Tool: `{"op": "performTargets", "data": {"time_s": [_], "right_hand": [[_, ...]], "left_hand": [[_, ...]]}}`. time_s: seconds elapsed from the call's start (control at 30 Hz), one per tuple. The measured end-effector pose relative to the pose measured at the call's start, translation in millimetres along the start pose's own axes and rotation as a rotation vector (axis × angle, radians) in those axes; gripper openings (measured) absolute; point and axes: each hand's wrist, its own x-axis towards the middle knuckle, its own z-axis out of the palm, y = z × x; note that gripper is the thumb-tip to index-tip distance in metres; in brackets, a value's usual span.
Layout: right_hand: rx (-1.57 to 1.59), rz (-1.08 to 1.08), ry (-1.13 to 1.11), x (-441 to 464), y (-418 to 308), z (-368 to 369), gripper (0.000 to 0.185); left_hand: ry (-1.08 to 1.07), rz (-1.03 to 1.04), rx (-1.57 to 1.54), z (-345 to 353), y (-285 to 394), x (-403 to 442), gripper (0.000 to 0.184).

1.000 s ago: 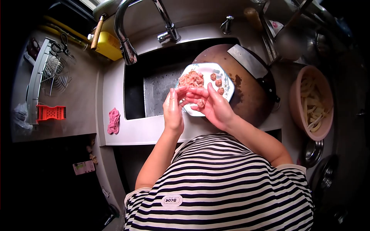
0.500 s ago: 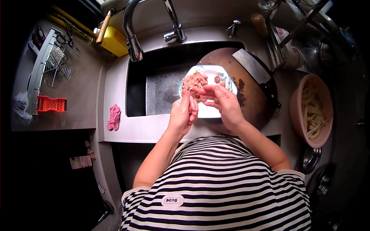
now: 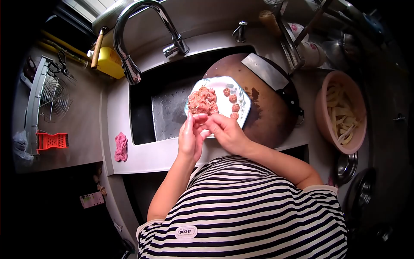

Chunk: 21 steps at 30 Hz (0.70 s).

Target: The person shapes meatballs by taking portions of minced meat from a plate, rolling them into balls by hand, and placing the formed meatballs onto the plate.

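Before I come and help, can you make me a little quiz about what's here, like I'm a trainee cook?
1. How many small meatballs can you see on the plate, beside the heap of mince?
2. True or false: the cleaver lies on the round board.
3. The bowl holding pale strips is: A green, B pink, C black.

Key: 1. Four. 2. True. 3. B.

left of plate (image 3: 223,103): open sink (image 3: 166,112), faucet (image 3: 131,72) behind-left; right: bare board (image 3: 274,116), cleaver (image 3: 265,71) far side; near edge: left hand (image 3: 191,139), right hand (image 3: 230,136) blocking.
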Motion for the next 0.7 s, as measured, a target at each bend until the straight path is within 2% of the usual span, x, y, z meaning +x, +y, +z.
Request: {"op": "performTargets", "data": {"time_s": [0.03,0.1,0.2,0.3,0.33,0.43,0.47,0.5,0.57,0.6,0.63,0.7], "right_hand": [[-0.319,-0.275,-0.048,-1,-8,-3,0.013],[-0.581,-0.556,-0.074,0,-17,0,0.013],[-0.571,-0.595,-0.125,0,-11,-4,0.015],[-0.372,-0.346,-0.044,0,-20,-23,0.015],[-0.366,-0.296,-0.002,2,-18,-32,0.014],[-0.212,-0.046,0.118,4,-11,-58,0.012],[-0.162,-0.038,0.141,5,-7,-66,0.013],[-0.113,-0.030,0.166,5,-3,-73,0.015],[-0.087,0.013,0.212,5,-15,-79,0.017],[-0.064,0.007,0.209,4,-17,-81,0.017],[-0.041,0.001,0.208,4,-18,-83,0.017],[-0.039,-0.006,0.211,3,-19,-84,0.017]], "left_hand": [[-0.009,-0.128,-0.154,4,-2,-3,0.043],[-0.008,-0.331,-0.433,3,-7,-1,0.043],[0.183,-0.381,-0.420,20,0,-4,0.038],[-0.179,-0.361,-0.334,-30,-19,9,0.040],[0.013,-0.382,-0.233,-8,-6,2,0.046],[-0.016,-0.349,-0.165,-3,-6,0,0.049],[0.036,-0.300,0.005,3,-8,1,0.051],[0.038,-0.200,0.239,-3,-19,7,0.048],[-0.018,-0.030,0.512,10,-33,13,0.037],[-0.197,0.122,0.734,8,-36,19,0.027],[-0.258,0.261,0.936,9,-40,19,0.024],[-0.305,0.254,1.075,11,-47,23,0.028]]}}
